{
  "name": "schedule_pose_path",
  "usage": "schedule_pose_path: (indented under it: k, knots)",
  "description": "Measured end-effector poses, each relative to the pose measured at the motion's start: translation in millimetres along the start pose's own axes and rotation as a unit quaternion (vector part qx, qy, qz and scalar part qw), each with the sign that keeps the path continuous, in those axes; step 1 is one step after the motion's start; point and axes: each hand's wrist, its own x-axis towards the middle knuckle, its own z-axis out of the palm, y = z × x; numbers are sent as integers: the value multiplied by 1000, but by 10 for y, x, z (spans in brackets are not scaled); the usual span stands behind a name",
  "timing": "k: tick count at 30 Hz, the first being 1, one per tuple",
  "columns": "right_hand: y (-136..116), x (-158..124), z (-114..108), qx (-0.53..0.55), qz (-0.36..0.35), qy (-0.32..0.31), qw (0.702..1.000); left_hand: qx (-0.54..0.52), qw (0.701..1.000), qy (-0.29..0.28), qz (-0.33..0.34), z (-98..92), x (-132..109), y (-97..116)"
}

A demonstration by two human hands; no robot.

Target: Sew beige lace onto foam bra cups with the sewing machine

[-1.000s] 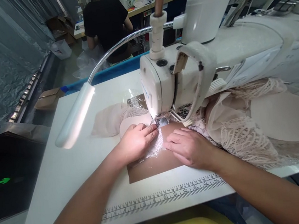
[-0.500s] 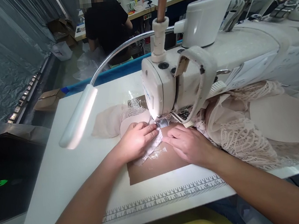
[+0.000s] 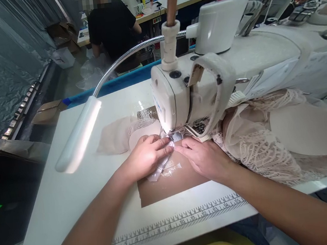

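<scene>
A pale lace fabric piece (image 3: 159,171) runs slantwise under the presser foot of a white sewing machine (image 3: 168,94). My left hand (image 3: 146,155) presses its fingers together on this lace, close by the needle. From the other side, my right hand (image 3: 203,155) pinches the lace's right edge, with curled fingers low over a brown sheet (image 3: 170,190) taped to the table. Beyond my left hand lies a smooth beige cup (image 3: 144,133) with sheer fabric. The exact grip of the fingertips is partly hidden.
A white lamp (image 3: 78,135) on a bendable metal neck hangs over the left tabletop. Beige lace garments with cups (image 3: 307,130) are heaped right of the machine. A ruler strip (image 3: 177,224) runs along the front edge. Another person (image 3: 113,30) sits at a table beyond.
The right fingertips have come in closer to the left ones and now meet the lace edge. The lace's lower end has narrowed beside the left hand. The whole view has shifted slightly.
</scene>
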Motion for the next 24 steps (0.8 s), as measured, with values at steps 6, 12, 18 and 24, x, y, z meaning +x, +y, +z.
schedule_pose_path:
  k: [6, 12, 18, 24]
  knots:
    - [-21, 29, 12, -12, 26, -2, 1000, 6, 1000, 6, -24, 33, 9, -45]
    - [-18, 23, 15, 1, 30, 5, 1000, 21, 999, 5, -43, 35, 16, -62]
    - [-14, 19, 11, 8, 40, -10, 999, 29, 998, 9, -46, 22, 27, -45]
    - [-6, 7, -1, 28, 41, -11, 999, 67, 995, -18, -78, -76, 15, 22]
